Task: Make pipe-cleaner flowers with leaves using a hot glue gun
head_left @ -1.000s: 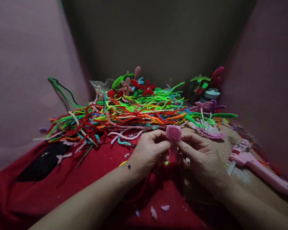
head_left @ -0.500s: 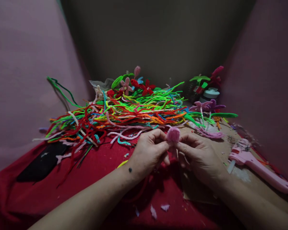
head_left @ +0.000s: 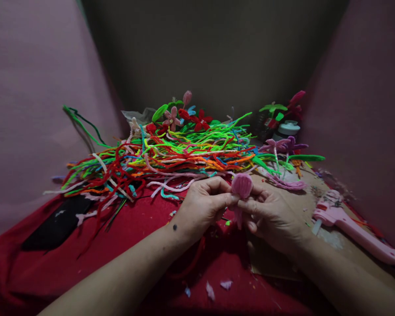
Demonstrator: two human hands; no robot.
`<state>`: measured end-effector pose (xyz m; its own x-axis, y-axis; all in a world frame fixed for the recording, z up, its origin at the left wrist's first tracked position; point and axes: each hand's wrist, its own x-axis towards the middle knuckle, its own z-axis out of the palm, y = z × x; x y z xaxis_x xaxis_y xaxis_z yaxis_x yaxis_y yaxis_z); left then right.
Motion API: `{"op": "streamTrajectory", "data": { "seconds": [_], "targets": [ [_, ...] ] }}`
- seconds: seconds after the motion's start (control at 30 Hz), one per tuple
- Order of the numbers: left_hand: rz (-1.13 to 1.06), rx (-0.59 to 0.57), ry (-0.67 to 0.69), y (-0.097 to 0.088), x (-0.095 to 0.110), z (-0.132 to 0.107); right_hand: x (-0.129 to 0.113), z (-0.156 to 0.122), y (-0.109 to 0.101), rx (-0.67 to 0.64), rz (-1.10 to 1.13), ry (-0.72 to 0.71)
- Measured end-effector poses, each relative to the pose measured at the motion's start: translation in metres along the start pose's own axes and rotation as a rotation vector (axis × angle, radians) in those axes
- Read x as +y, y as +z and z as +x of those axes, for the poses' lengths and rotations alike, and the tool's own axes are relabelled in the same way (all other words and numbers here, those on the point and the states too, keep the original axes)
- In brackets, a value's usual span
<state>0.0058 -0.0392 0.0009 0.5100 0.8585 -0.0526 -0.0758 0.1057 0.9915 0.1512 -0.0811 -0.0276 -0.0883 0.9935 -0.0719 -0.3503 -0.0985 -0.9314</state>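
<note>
A small pink pipe-cleaner coil (head_left: pixel 241 185) with a short stem hanging below it is pinched between both hands, just above the red cloth (head_left: pixel 125 245). My left hand (head_left: pixel 204 206) grips its left side with thumb and fingers closed. On the right side and the stem, my right hand (head_left: pixel 271 215) holds it with fingers closed. Just beyond the hands lies a big heap of loose pipe cleaners (head_left: pixel 164 158) in many colours.
Finished pipe-cleaner flowers (head_left: pixel 184 115) stand at the back of the heap; purple ones (head_left: pixel 283 147) and a white jar (head_left: pixel 289 128) are at the right. A pink glue gun (head_left: pixel 349 228) lies on brown cardboard (head_left: pixel 299 197) at right. A black flat object (head_left: pixel 61 224) lies at left.
The pink coil has turned slightly between the fingers and shifted a little right; my right hand has closed in nearer to my left. Nothing else moved.
</note>
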Motion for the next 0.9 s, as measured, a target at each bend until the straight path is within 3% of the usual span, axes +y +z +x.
{"op": "streamTrajectory", "data": {
  "seconds": [0.33, 0.7, 0.9],
  "targets": [
    [0.026, -0.062, 0.074, -0.001, 0.0, 0.001, -0.003, -0.001, 0.006, 0.088, -0.026, 0.0],
    [0.14, 0.153, 0.103, 0.008, -0.002, -0.003, 0.001, -0.006, 0.011, 0.162, -0.172, -0.073],
    [0.153, 0.15, 0.132, 0.007, -0.005, -0.003, 0.0, -0.006, 0.013, 0.181, -0.201, -0.098]
  ]
}}
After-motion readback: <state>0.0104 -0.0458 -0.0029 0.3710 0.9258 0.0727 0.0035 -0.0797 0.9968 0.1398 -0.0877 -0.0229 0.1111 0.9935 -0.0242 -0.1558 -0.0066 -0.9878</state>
